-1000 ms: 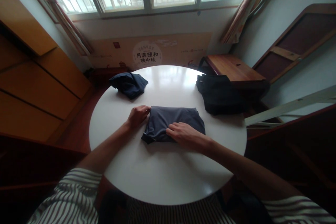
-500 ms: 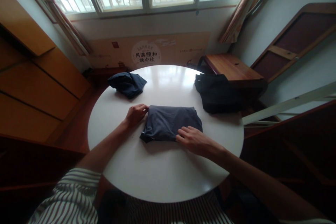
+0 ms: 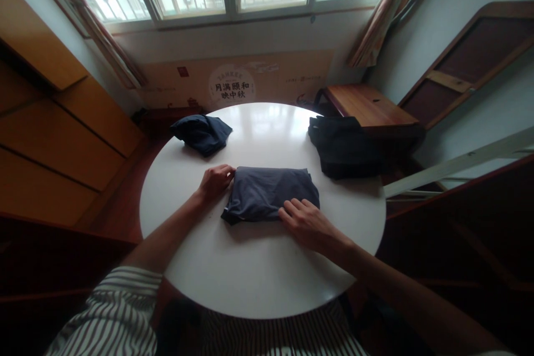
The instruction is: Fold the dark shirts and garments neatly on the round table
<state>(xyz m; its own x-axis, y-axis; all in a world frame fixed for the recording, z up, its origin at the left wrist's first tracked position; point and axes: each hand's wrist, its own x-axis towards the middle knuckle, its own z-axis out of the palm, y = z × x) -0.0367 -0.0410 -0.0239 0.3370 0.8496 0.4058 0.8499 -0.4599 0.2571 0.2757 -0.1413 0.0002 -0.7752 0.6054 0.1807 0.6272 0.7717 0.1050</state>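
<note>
A folded grey-blue garment [image 3: 267, 192] lies as a flat rectangle on the round white table [image 3: 250, 278], with a darker piece of cloth at its near left corner. At its far left corner is my left hand [image 3: 216, 181], closed, thumb and fingers pinching the cloth's edge. My right hand [image 3: 306, 223] rests over the near right edge, its bent fingers slightly apart on top of the fabric. The thumb of that hand is mostly hidden.
A crumpled dark navy cloth [image 3: 203, 133] sits at the table's far left. Folded black clothing [image 3: 344, 147] lies at the far right, by the rim. Beyond the table stand a small wooden table [image 3: 369, 104] and a printed panel [image 3: 167, 75] under the window.
My right hand has shifted very slightly on the garment's near edge. The left hand keeps its hold at the corner, and the view has moved a little.
</note>
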